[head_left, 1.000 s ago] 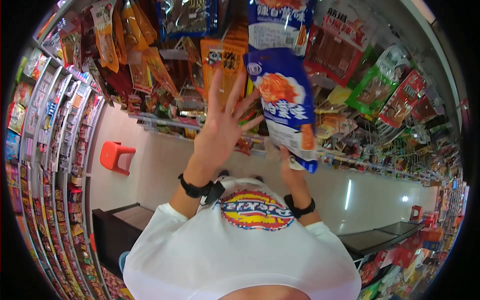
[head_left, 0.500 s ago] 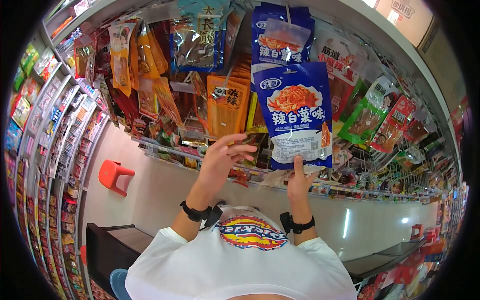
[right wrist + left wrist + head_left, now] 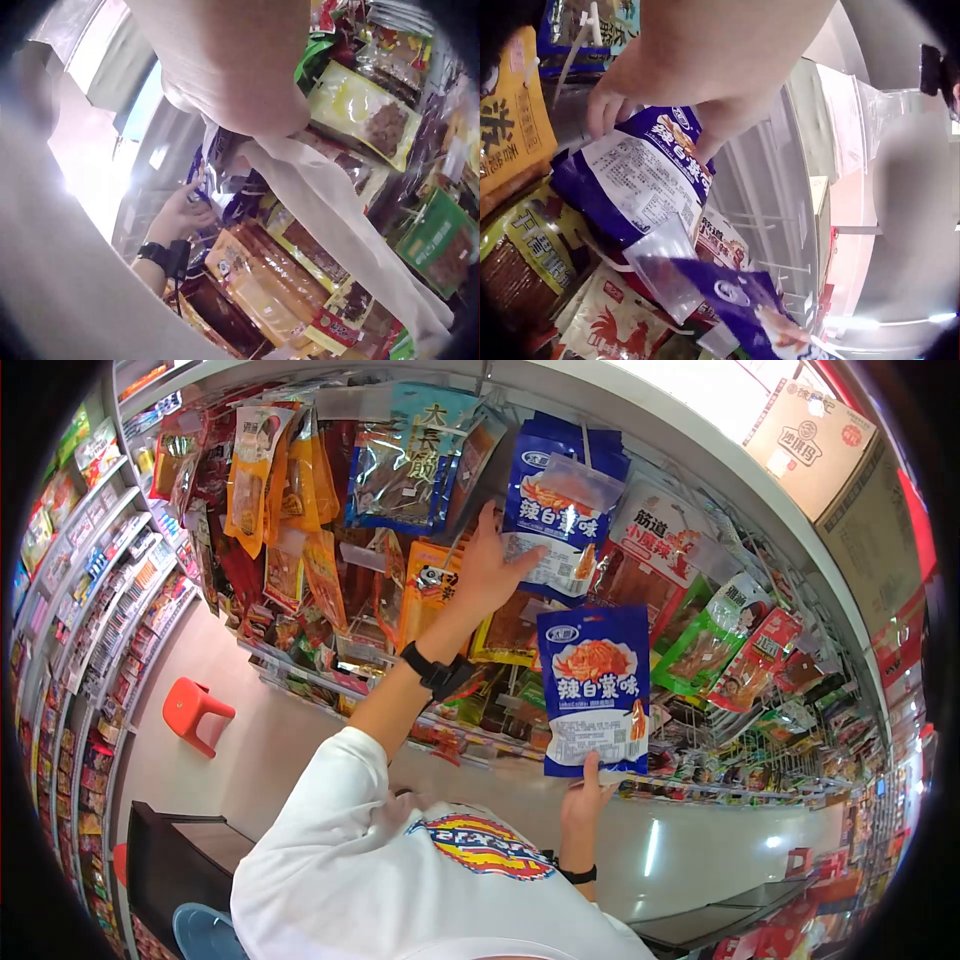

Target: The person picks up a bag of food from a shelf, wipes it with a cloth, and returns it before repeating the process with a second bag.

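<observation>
The right hand (image 3: 580, 803) pinches a near blue packet (image 3: 597, 698) labelled 辣白菜味; the left hand (image 3: 492, 570), fingers wide, touches a matching hanging packet (image 3: 552, 520) farther away, left of 筋道 packaging (image 3: 650, 540)

From a pale shelf (image 3: 640, 420) hang orange packets (image 3: 258, 475) toward its left end, blue packets (image 3: 570, 510) midway beneath its top edge, and a green packet (image 3: 715, 635) toward its right end. A cardboard box (image 3: 805, 445) sits on top. On the floor (image 3: 290, 725) stands a red stool (image 3: 195, 712).
</observation>
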{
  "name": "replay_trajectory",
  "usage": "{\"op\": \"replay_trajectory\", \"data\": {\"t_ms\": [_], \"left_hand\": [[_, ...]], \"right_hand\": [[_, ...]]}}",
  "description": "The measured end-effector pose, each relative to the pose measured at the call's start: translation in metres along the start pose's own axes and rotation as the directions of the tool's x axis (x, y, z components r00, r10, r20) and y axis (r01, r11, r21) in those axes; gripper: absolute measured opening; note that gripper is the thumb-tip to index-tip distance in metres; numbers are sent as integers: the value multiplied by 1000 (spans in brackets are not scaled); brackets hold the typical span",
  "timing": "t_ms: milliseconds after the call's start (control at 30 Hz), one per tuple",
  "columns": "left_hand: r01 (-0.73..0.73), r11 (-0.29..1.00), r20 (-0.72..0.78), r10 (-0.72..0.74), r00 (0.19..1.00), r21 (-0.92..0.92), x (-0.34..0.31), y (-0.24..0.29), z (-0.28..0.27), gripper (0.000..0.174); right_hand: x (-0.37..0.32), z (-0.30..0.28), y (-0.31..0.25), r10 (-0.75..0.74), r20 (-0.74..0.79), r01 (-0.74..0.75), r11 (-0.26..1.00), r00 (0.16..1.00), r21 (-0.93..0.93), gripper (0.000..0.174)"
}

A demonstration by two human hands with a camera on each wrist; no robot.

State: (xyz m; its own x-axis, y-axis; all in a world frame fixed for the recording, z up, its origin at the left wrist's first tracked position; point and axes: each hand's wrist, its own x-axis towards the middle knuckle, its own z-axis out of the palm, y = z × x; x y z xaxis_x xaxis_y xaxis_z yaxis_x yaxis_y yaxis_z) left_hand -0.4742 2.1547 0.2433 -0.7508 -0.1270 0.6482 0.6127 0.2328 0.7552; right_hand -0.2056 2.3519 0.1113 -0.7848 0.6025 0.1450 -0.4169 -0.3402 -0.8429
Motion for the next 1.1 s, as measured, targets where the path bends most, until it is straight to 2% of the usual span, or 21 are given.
{"op": "replay_trajectory", "data": {"t_ms": [33, 133, 167, 200, 267, 300, 367, 400, 467, 500, 533, 600, 733, 767, 800, 867, 900, 967, 1000, 1067, 1100], "left_hand": [[70, 997, 1, -70, 998, -12, 2, 1, 3, 80], [132, 991, -48, -131, 990, 15, 4, 4, 5, 83], [125, 991, -75, -128, 989, -44, 4, 3, 10, 73], [122, 992, -65, -125, 990, -44, 3, 3, 12, 73], [207, 940, 82, -192, 978, -271, 3, 13, 11, 53], [204, 940, 88, -187, 978, -272, 3, 13, 14, 53], [128, 863, 119, -80, 990, -488, 4, 15, 18, 40], [126, 863, 122, -75, 990, -490, 2, 17, 18, 40], [144, 771, 167, -49, 985, -620, -1, 40, 7, 39], [224, 704, 226, -91, 970, -674, -4, 52, -3, 39], [219, 707, 220, -92, 971, -672, -5, 62, -13, 39], [358, 580, 324, -167, 931, -732, -11, 77, -36, 43], [446, 574, 368, -254, 894, -687, -38, 81, -82, 51], [446, 621, 362, -266, 893, -645, -48, 71, -92, 56], [447, 625, 359, -272, 893, -640, -61, 63, -103, 56], [442, 763, 360, -291, 886, -472, -88, 50, -126, 54], [445, 767, 359, -297, 885, -463, -102, 40, -137, 54], [539, 746, 353, -420, 836, -391, -129, 25, -161, 56], [541, 749, 356, -422, 834, -382, -142, 22, -171, 56], [590, 706, 202, -559, 804, -393, -165, 19, -189, 54], [591, 707, 205, -559, 804, -388, -174, 19, -197, 54]], "right_hand": [[-5, -1, -5, 17, -47, -17, 1000, 999, -6, 66], [-11, -20, -8, -39, -57, 37, 999, 998, -28, 65], [-16, -21, -12, -53, -92, 49, 998, 994, -41, 66], [-18, -21, -17, -55, -101, 51, 998, 993, -38, 66], [-20, -22, -22, -81, -108, 76, 996, 991, -46, 63], [-21, -21, -23, -85, -114, 81, 996, 990, -43, 63], [-20, -17, -25, -101, -92, 97, 994, 991, -43, 64], [-19, -15, -26, -105, -94, 102, 994, 990, -41, 64], [-16, -9, -27, -60, -56, 61, 998, 997, 8, 64], [-13, -8, -25, -60, -51, 60, 998, 997, 9, 64], [-8, -9, -23, -64, -13, 64, 997, 998, 33, 62], [1, -13, -15, -57, 31, 55, 997, 998, 61, 60], [17, -26, -5, 33, 90, -55, 967, 995, 248, 60], [20, -23, -5, 67, 114, -100, 944, 991, 316, 60], [21, -18, -4, 75, 117, -109, 942, 990, 318, 60], [25, 13, -16, -41, 129, 19, 985, 991, 169, 61], [27, 28, -20, -40, 151, 17, 988, 988, 153, 62], [34, 47, -18, -5, 141, -16, 989, 990, 147, 63], [39, 56, -15, 17, 137, -36, 990, 990, 138, 65], [54, 66, -4, 12, 133, -31, 990, 991, 137, 66], [59, 72, -1, 37, 135, -54, 990, 990, 127, 67]]}}
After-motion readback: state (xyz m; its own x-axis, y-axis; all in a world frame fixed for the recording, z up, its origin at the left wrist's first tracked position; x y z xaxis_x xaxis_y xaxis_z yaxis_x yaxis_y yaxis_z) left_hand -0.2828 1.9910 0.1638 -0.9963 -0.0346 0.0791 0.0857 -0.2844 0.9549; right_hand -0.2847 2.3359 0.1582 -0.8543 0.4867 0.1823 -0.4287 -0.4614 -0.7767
